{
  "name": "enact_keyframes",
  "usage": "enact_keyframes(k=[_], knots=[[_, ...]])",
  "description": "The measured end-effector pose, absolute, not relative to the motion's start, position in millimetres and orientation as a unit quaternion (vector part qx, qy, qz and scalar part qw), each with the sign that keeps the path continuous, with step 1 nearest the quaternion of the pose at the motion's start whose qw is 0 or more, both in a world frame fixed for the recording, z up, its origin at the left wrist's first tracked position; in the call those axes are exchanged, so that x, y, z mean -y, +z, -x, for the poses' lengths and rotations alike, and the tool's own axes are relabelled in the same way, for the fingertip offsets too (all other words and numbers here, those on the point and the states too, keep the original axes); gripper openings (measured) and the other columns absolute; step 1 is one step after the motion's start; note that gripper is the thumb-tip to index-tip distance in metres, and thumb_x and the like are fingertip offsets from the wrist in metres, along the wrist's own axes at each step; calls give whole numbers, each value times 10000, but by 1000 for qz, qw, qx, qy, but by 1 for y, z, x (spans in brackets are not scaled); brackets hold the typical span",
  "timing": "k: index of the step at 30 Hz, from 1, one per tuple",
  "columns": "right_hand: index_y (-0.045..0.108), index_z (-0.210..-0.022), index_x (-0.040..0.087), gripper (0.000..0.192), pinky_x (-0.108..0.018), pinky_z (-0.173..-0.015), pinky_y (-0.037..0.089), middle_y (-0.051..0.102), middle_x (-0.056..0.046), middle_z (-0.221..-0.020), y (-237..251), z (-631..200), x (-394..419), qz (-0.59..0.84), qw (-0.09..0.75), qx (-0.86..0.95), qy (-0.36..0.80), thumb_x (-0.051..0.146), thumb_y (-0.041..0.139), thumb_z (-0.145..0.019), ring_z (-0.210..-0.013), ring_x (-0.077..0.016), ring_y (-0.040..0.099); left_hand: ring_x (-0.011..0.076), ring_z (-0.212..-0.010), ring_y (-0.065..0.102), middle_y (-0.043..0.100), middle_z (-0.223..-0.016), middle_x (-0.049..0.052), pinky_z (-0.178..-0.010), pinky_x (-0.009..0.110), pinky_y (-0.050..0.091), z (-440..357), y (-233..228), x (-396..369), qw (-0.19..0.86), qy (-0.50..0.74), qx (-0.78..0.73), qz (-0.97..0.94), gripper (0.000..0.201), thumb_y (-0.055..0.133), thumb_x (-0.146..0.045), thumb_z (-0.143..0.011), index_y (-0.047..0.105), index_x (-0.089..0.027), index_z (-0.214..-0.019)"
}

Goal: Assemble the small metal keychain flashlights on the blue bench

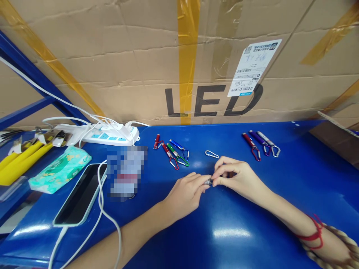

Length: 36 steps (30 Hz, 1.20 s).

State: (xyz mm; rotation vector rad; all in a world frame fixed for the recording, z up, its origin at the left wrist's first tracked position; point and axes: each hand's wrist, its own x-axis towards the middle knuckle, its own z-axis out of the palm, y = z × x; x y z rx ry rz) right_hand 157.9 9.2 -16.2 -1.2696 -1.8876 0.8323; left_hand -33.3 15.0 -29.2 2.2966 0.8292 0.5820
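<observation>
Over the blue table, my left hand (187, 189) is closed around a small silver mini flashlight (208, 182), most of which the fingers hide. My right hand (238, 176) pinches at its other end, thumb and forefinger together; whether they grip the tube itself or a small part at its tip cannot be made out. Just beyond the right fingertips lies a loose silver carabiner (211, 154). Farther left rest red, green (174, 150) and blue (176, 144) mini flashlights with carabiners. To the right are a red one (249, 142), a purple one (258, 139) and a silver one (266, 139).
A large cardboard box (140, 74) stands along the table's back edge. On the left are a white power strip (112, 136), a tissue pack (60, 170), a phone (80, 196) with a white cable, a blurred-out item (126, 172) and yellow-handled tools (25, 160).
</observation>
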Motion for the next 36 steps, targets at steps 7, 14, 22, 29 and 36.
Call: enact_keyframes(k=[7,14,22,29,36], knots=[[701,-640,193,295,-222,-485,388,545,-36,-690,-21,-155,-9,514,339,715,330,478,657,-703,-539,-96,487,146,-694,471,586,-747,15,-628,246,381,34,-33,-15,266,234,-304,-884,219,376,-114,-889,556,-143,-1010],[696,-635,173,321,-214,-472,388,538,-40,-661,-21,-153,-8,521,347,706,332,490,672,-680,-508,-84,461,147,-658,463,579,-729,22,-593,247,378,34,-34,-15,231,255,-295,-891,224,367,-116,-888,555,-132,-1010],[692,-599,160,374,-214,-436,351,520,-49,-610,-17,-149,-7,532,366,679,349,531,678,-644,-474,-83,414,144,-645,442,576,-728,23,-583,247,371,33,-35,-15,213,293,-289,-886,207,362,-133,-904,559,-124,-969],[700,-586,166,352,-207,-439,342,530,-57,-604,-16,-150,-8,534,365,668,369,516,694,-624,-481,-85,419,139,-644,449,567,-724,20,-593,243,368,34,-33,-13,212,286,-295,-887,182,376,-116,-886,555,-127,-921],[701,-597,174,358,-211,-446,333,533,-51,-617,-15,-151,-6,548,345,672,359,530,684,-624,-473,-79,403,139,-660,469,562,-741,20,-602,241,368,32,-30,-12,223,264,-312,-885,153,377,-119,-873,526,-145,-893]])
